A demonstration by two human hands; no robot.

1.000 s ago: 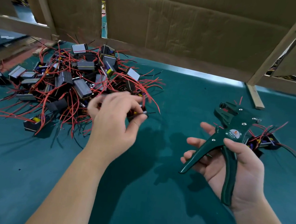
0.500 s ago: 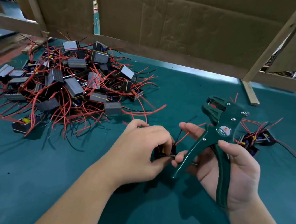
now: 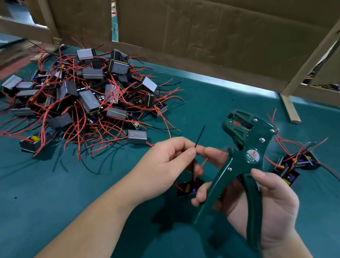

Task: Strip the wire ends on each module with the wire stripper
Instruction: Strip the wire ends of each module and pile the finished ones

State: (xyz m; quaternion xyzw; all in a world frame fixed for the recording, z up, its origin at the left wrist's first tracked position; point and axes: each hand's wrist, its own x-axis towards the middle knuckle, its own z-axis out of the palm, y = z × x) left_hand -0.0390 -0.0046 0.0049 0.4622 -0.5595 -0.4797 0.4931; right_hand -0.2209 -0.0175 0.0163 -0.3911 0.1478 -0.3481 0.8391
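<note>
My left hand point(image 3: 165, 167) pinches a thin black wire point(image 3: 200, 136) between thumb and forefinger, its free end pointing up. The wire runs down to a small black module point(image 3: 188, 188) that hangs between my hands, with a red wire beside it. My right hand point(image 3: 267, 203) grips the handles of a dark green wire stripper point(image 3: 241, 160); its jaws point up and left, a short way right of the wire's tip. The right hand's fingertips reach the module from behind the left handle.
A big heap of black and grey modules with red and black wires point(image 3: 82, 100) lies at the left on the green table point(image 3: 67, 212). A few more modules point(image 3: 293, 166) lie at the right. A cardboard and wood partition point(image 3: 200, 24) closes the back.
My left hand took one module from the heap's edge, carried it right to the stripper, and now pinches its black wire upright. The right hand kept hold of the stripper.
</note>
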